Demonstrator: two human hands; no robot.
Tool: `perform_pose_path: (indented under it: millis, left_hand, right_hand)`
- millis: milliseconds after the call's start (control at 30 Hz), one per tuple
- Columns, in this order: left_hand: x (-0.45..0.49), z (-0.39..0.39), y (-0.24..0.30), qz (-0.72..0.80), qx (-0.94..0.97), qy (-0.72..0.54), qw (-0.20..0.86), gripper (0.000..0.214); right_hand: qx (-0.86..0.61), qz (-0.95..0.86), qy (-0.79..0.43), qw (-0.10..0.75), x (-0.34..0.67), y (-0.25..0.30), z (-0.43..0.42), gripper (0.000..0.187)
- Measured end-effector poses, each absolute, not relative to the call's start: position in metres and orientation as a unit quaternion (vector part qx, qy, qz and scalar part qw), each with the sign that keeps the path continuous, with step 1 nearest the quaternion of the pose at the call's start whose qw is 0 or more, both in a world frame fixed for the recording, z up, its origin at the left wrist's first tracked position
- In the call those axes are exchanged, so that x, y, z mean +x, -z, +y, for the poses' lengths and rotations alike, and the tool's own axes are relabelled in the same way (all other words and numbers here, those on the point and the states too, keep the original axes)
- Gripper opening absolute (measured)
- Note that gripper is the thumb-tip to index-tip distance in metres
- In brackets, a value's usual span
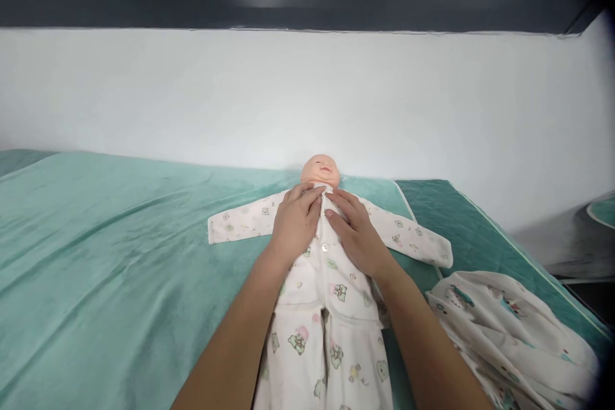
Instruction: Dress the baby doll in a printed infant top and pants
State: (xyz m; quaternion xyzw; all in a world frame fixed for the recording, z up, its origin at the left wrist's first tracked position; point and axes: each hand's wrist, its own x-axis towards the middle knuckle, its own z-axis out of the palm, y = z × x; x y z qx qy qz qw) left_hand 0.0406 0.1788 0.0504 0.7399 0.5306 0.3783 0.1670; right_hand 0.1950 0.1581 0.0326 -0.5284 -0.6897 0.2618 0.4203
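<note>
A baby doll lies on its back, its head near the wall. It wears a white long-sleeved baby shirt printed with small bears, sleeves spread to both sides, and matching trousers. My left hand is closed on the shirt's front edge just below the collar, fingertips pinched at the opening. Opposite it, my right hand has its fingertips on the other front edge, thumb bent in below them. The fingers hide the cloth at the neck. A round button shows lower on the shirt front.
A green sheet covers the bed, with a darker green quilted cover at the right. A crumpled white printed cloth lies right of my right forearm. Behind rises a white wall below a dark window frame.
</note>
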Motion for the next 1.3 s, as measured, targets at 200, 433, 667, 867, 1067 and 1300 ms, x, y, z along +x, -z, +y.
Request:
perform_pose_path:
  millis: [200, 433, 667, 867, 1067, 1300]
  left_hand:
    - [0.04, 0.18, -0.049, 0.525, 0.745, -0.374, 0.172, 0.039]
    - [0.04, 0.162, -0.052, 0.504, 0.728, -0.434, 0.165, 0.029]
    - [0.033, 0.142, -0.049, 0.488, 0.739, -0.429, 0.18, 0.029]
    - [0.032, 0.149, -0.048, 0.479, 0.708, -0.455, 0.251, 0.025]
    - [0.031, 0.15, -0.052, 0.483, 0.685, -0.46, 0.294, 0.016]
    - [0.036, 0.146, -0.055, 0.482, 0.709, -0.458, 0.235, 0.016]
  right_hand:
    - [-0.522, -0.69, -0.264, 0.427, 0.194, -0.032, 0.161, 0.042]
    - [-0.487, -0.6, -0.278, 0.571, 0.191, -0.03, 0.142, 0.024]
    - [-0.489, -0.656, -0.242, 0.522, 0.189, -0.026, 0.113, 0.028]
    - [-0.487, -0.666, -0.226, 0.519, 0.189, -0.027, 0.116, 0.027]
    - [-0.482, -0.692, -0.195, 0.5, 0.189, -0.028, 0.116, 0.028]
    - [-0.482, -0.656, -0.216, 0.539, 0.187, -0.025, 0.116, 0.021]
